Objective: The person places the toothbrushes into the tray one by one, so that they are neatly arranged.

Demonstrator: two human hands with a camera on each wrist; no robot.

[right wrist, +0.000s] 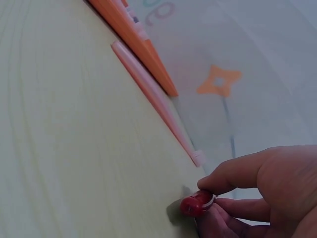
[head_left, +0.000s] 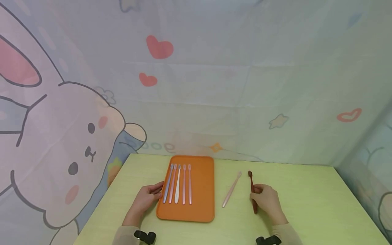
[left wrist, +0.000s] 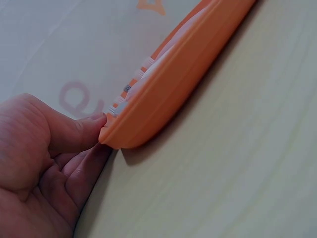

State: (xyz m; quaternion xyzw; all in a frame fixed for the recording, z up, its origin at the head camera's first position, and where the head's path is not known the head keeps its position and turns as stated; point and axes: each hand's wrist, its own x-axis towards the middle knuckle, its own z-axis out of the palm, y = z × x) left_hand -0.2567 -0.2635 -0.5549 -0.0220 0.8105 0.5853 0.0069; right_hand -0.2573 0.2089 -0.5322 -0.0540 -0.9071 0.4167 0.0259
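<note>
An orange tray (head_left: pixel 202 190) lies on the table with several toothbrushes side by side in its left half: a blue one (head_left: pixel 167 185), a white one (head_left: pixel 177 187) and pink ones (head_left: pixel 190 187). My left hand (head_left: pixel 146 199) pinches the tray's left rim between thumb and fingers, as the left wrist view also shows. To the right of the tray, my right hand (head_left: pixel 267 200) pinches a dark red toothbrush (head_left: pixel 251 182) by its handle, its head pointing away from me. Between tray and right hand, a pink toothbrush (head_left: pixel 231 190) lies slanted on the table.
The pale green table (head_left: pixel 318 200) carries all of this. Behind it hangs a printed backdrop (head_left: pixel 245 85) with a rabbit, hearts and stars. Black wrist cameras (head_left: pixel 145 237) sit on both sleeves.
</note>
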